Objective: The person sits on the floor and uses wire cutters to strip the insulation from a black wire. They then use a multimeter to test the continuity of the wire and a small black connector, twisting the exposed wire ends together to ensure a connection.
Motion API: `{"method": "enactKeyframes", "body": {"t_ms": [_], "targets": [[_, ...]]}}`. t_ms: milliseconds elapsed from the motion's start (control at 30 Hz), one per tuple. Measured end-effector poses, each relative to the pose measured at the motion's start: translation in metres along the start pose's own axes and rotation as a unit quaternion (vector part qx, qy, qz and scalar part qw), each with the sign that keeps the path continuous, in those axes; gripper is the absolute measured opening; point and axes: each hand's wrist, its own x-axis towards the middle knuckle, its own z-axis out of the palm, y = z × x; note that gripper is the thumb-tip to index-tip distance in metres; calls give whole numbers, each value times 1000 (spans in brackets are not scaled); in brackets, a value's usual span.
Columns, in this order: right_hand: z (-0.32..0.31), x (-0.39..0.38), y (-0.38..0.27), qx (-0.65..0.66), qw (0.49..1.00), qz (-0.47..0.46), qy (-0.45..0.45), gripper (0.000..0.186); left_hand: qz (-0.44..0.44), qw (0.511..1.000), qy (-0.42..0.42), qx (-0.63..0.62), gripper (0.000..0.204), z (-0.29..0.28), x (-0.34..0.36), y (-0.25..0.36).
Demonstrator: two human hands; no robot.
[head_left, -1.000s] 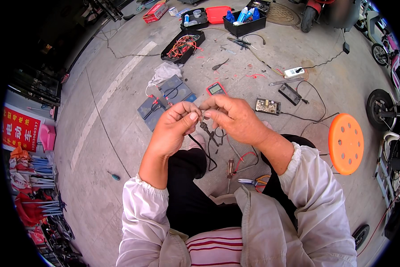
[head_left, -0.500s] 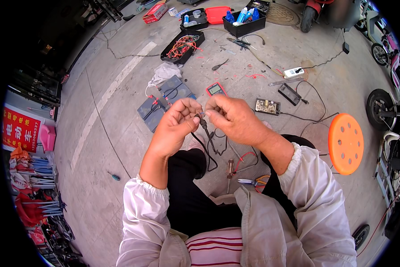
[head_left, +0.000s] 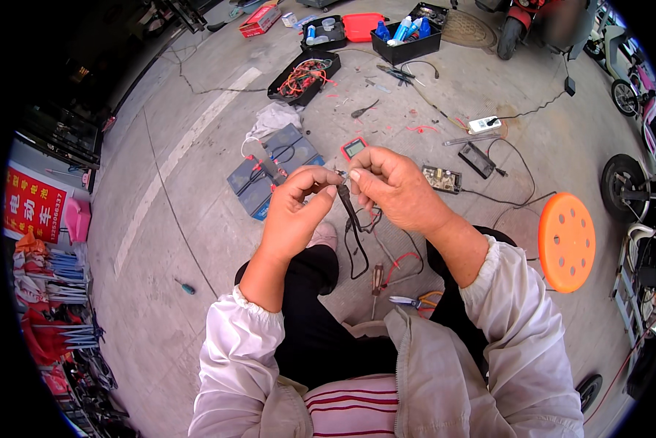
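Note:
Before me, both hands meet over a black cable (head_left: 351, 213), their fingers pinched. My left hand (head_left: 293, 212) has thumb and forefinger closed at the cable's upper end. From the other side my right hand (head_left: 395, 191) pinches the thin wire ends there; fingertips hide most of them. The rest of the cable hangs in a loop between my knees. Just beyond my hands lies a red multimeter (head_left: 354, 148). On the floor below are a screwdriver (head_left: 377, 278) and pliers (head_left: 408, 300) with blue and orange handles.
Left of the multimeter sit grey batteries (head_left: 288, 146). To the right lie an opened charger with its circuit board (head_left: 443, 179), its black case (head_left: 477, 159) and a white power strip (head_left: 485, 125). An orange stool (head_left: 567, 242) stands at right. A black tray of wires (head_left: 304, 79) is farther off.
My hands have shifted slightly right and down, and the fingertips are closer together. The cable now hangs straighter below them, the pinched end turned upward.

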Motion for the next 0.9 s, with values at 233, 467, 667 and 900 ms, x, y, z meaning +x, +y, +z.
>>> {"method": "enactKeyframes", "body": {"t_ms": [233,467,667,900], "targets": [[11,2,16,-126,984,-89,93,7,-33,998,26,-54,6,18,0,0],[24,1,25,-119,979,-107,131,5,-164,931,100,-310,11,33,-2,-4],[27,0,23,-122,978,-116,124,4,-269,887,51,-371,22,23,-1,-8],[29,-2,18,-116,980,-121,107,4,-218,903,41,-367,41,25,-3,11]]}}
